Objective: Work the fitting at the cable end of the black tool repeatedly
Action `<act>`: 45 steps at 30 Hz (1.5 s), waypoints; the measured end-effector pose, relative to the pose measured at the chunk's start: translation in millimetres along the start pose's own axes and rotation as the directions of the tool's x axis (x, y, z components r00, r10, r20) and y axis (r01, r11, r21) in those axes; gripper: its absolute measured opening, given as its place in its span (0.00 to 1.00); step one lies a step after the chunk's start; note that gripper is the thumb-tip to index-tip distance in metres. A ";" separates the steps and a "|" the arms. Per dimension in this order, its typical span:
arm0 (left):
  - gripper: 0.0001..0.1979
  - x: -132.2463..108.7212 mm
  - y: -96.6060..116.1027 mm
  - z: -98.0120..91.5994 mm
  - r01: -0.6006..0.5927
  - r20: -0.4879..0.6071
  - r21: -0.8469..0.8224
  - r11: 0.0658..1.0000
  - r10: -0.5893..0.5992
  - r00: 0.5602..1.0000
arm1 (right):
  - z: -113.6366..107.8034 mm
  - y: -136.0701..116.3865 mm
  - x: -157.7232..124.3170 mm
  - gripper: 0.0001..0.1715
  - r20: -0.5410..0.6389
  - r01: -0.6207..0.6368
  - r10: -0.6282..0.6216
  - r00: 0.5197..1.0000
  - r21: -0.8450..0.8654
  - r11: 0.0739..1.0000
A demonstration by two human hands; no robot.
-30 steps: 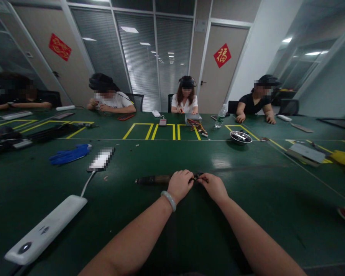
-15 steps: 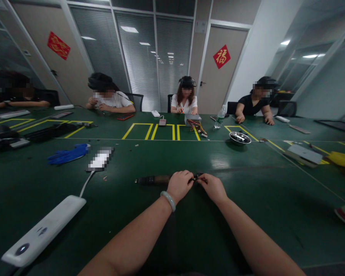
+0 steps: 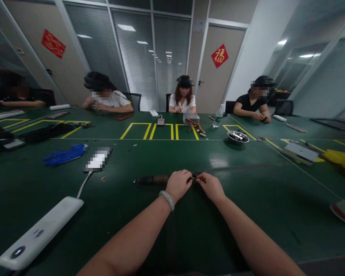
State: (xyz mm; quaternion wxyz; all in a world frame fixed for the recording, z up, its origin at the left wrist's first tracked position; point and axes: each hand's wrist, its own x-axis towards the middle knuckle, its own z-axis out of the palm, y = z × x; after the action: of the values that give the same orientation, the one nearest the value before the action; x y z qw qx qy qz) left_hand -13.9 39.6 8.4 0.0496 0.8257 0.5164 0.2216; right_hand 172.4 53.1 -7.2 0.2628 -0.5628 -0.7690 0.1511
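Observation:
A long dark cylindrical tool (image 3: 151, 179) with a brownish middle lies across the green table in front of me; its exact kind I cannot make out. My left hand (image 3: 178, 184), below a pale bangle, is wrapped over its right part and hides that stretch. At the tool's right end, the fingertips of my right hand (image 3: 211, 186) are pinched together close to the left fingers. Something small and shiny shows between the two hands, too small to name. The right fingertips touch this end, but what they hold is hidden.
To the left lie a white power bank (image 3: 41, 232) cabled to a phone (image 3: 97, 160) and a blue glove (image 3: 64, 155). Farther off stand a metal bowl (image 3: 238, 138), a water bottle (image 3: 218, 116) and a grey box (image 3: 191, 118) with wires. Several people sit across the table.
The view has shifted slightly, so things sit a little farther left. My hands keep nearly the same hold on the tool. The person at the far right has brought their hands together.

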 end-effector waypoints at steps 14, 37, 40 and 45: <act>0.07 1.6 -2.1 1.5 -0.017 0.015 0.014 1.000 0.017 1.000 | 4.6 -4.3 0.7 0.08 0.001 0.028 -0.028 1.000 -0.007 1.000; 0.21 -10.0 7.0 -9.6 -0.103 -0.146 -0.065 0.993 0.092 0.985 | 9.3 -10.7 14.4 0.12 0.155 0.240 -0.189 0.970 -0.462 0.854; 0.19 -15.0 9.5 -16.7 -0.126 -0.162 -0.077 0.989 0.112 0.980 | 6.5 -11.9 17.5 0.11 0.154 0.238 -0.187 0.970 -0.465 0.853; 0.15 -28.5 0.6 -26.5 -0.131 -0.133 -0.101 0.986 0.117 0.984 | -24.6 12.2 19.4 0.12 0.096 0.095 -0.053 0.994 -0.507 0.856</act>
State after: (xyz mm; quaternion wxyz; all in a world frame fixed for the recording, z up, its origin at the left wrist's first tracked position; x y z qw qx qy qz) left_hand -35.0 10.5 23.4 0.0480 0.8366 0.4530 0.3042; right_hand 191.7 73.8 11.0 0.0791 -0.5761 -0.8123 -0.0462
